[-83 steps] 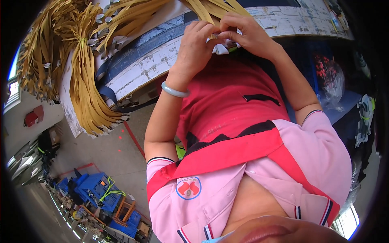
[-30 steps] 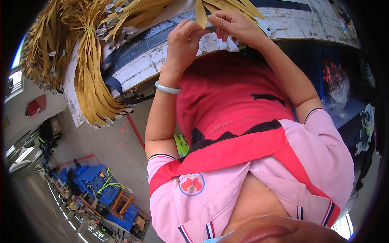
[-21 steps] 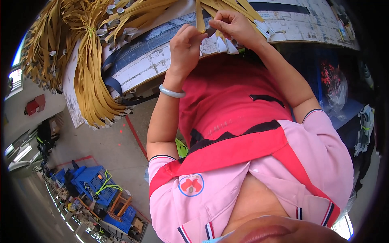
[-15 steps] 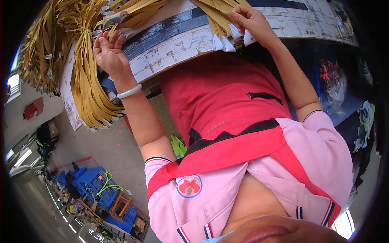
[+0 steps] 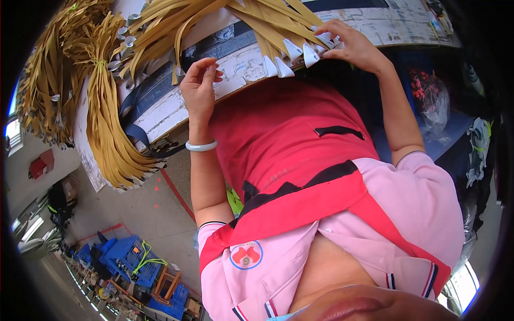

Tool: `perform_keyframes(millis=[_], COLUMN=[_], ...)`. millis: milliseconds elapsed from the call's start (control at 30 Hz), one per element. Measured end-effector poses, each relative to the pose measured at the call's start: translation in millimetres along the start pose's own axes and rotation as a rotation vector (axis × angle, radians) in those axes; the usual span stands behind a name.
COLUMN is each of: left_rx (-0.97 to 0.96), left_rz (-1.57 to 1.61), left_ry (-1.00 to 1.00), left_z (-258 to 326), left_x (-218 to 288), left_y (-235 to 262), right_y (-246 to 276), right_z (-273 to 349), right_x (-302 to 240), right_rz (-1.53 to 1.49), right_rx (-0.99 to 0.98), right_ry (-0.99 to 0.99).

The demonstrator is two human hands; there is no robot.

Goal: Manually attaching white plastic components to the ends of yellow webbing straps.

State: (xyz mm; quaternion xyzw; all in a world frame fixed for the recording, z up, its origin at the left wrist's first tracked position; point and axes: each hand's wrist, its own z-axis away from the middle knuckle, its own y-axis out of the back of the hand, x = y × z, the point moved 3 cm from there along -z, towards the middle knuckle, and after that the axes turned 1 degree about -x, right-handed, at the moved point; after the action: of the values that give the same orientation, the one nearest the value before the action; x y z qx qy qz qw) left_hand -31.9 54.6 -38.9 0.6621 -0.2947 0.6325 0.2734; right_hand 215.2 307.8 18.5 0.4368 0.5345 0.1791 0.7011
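Tan flat straps with white folded ends lie across the tabletop and reach its front edge. My right hand is at the right side of this group, its thumb and fingers closing around a white strap end. Over the front edge, left of the group, hovers my left hand, its fingers curled in toward the thumb; no strap shows in it. A single tan strap end hangs just left of that hand. More loose tan straps with pale ends spread behind it.
A tied bundle of tan straps droops over the table's left end, with a larger heap beyond. Dark tape runs along the worn white table. A dark blue strap loops off the edge. Blue crates stand on the floor behind.
My left hand has moved right, away from the tied bundle. My right hand has lowered slightly and closed around the strap ends. More tan straps now cross the table between the hands.
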Motion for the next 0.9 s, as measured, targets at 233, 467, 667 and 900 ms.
perform_keyframes(millis=[233,467,667,900], left_rx=[-0.136,-0.252,-0.237,-0.31], left_rz=[-0.087,-0.276,-0.321,-0.353], left_ry=[0.095,-0.349,-0.334,-0.235], left_z=[10,18,23,28], left_x=[-6,47,32,17], left_y=[-28,-106,-102,-97], right_y=[1,-17,-12,-23], right_z=[6,3,6,20], right_x=[26,-42,-35,-3], right_rz=[-0.032,-0.578,0.098,0.102], right_rx=[0.243,0.131,0.194,0.216], right_ry=[-0.049,0.074,0.295,0.29])
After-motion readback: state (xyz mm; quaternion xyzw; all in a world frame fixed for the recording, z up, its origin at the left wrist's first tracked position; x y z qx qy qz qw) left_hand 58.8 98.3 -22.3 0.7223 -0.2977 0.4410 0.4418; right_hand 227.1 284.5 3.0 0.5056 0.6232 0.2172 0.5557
